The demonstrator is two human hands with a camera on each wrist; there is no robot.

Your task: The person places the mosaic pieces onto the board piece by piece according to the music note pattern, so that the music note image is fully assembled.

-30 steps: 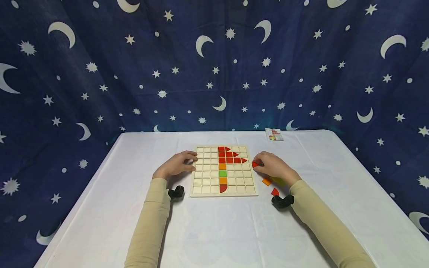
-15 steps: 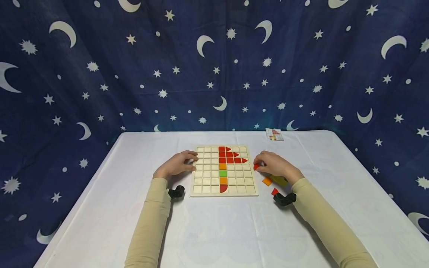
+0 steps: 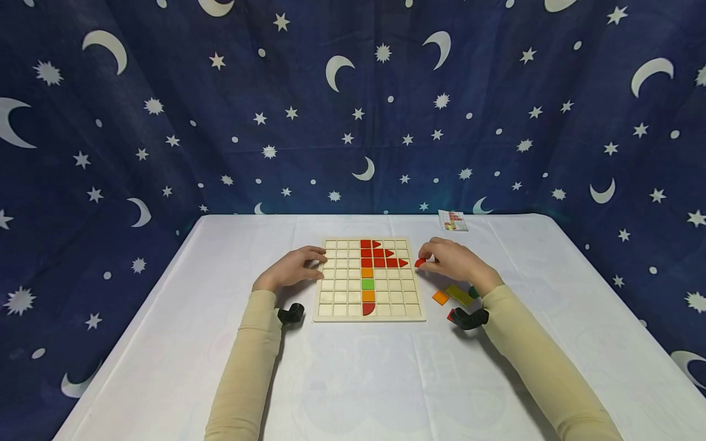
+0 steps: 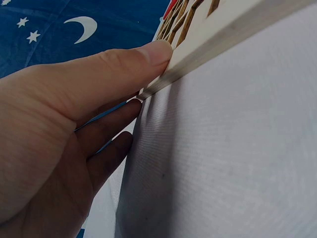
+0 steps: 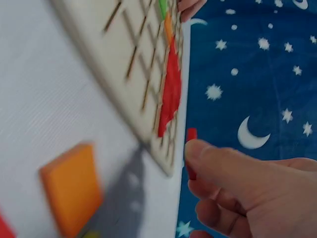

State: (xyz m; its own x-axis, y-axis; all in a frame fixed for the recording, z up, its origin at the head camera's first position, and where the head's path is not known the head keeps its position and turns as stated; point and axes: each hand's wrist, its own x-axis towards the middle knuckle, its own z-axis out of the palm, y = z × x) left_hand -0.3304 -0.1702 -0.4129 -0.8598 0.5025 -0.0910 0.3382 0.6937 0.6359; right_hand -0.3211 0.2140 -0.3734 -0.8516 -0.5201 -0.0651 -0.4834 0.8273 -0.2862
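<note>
Red piece (image 3: 420, 263) is partly covered by the pinching right hand (image 3: 456, 260).

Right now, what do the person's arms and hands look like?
The left sleeve and right sleeve are long and plain tan, reaching the wrists. The left hand and right hand are bare, without gloves. A small, black, bent gadget shows by each wrist. No cables show.

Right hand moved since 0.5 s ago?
Yes: the right hand moved slightly toward the far edge of the board; its red piece is now level with the longest red row.
</note>
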